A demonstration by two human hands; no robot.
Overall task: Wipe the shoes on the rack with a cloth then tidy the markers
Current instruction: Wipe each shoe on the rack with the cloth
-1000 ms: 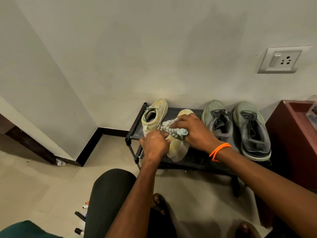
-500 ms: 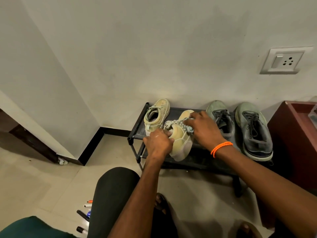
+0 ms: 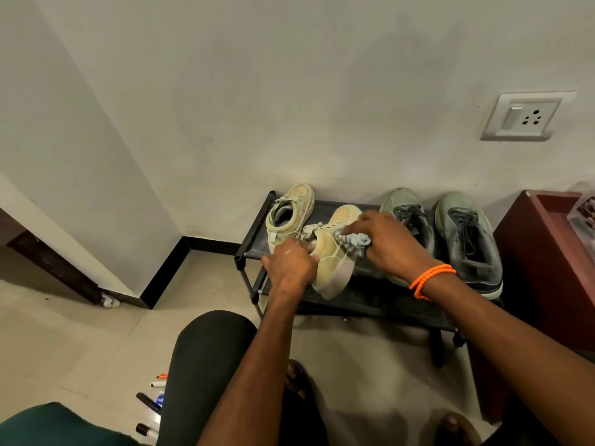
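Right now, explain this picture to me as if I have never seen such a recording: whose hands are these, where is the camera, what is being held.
There is no machine here. A person wears a camera on the head, looking down at their own arms. The left hand grips a beige shoe, tilted on a black shoe rack. The right hand presses a light cloth against that shoe. A second beige shoe and two dark shoes also stand on the rack. Markers lie on the floor near the knee.
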